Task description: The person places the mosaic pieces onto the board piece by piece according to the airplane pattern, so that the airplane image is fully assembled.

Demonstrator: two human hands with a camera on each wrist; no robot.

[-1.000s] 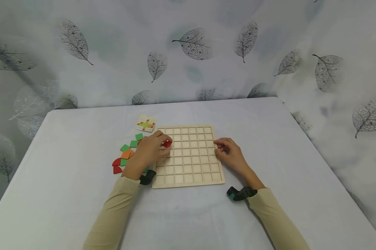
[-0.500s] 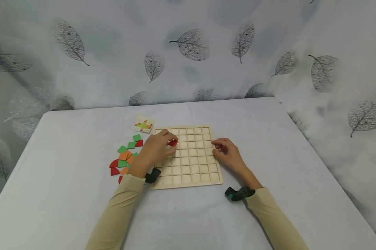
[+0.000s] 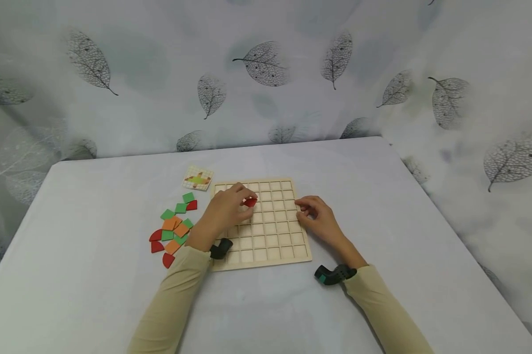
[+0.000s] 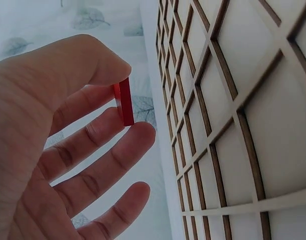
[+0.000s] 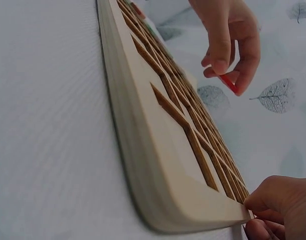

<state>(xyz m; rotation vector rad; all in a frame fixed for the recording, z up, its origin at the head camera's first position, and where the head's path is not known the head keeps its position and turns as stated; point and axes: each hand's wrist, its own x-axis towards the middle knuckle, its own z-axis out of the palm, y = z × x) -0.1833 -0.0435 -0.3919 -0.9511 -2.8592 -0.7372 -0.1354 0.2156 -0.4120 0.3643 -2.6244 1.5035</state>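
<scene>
In the head view my left hand (image 3: 226, 209) is above the left part of a wooden grid board (image 3: 270, 228). Between thumb and fingertips it pinches a red tile (image 3: 250, 202), seemingly a quarter-circle. The left wrist view shows this red tile (image 4: 124, 103) edge-on, clear of the grid, with the remaining fingers loosely bent. On the board's right edge, my right hand (image 3: 321, 219) grips the frame. From the right wrist view, that hand's thumb (image 5: 267, 192) lies at the rim with fingers curled beside it.
Several loose green tiles (image 3: 181, 208), orange tiles (image 3: 182, 229) and red tiles (image 3: 168, 260) lie in a cluster left of the board. A pattern card (image 3: 197, 178) with a colored figure lies behind them. The white table (image 3: 93, 275) meets a leaf-print curtain.
My left hand has carried the red tile rightward over the board, uncovering more of the tile cluster. The right hand stays at the board's edge. The whole head view has shifted slightly left.
</scene>
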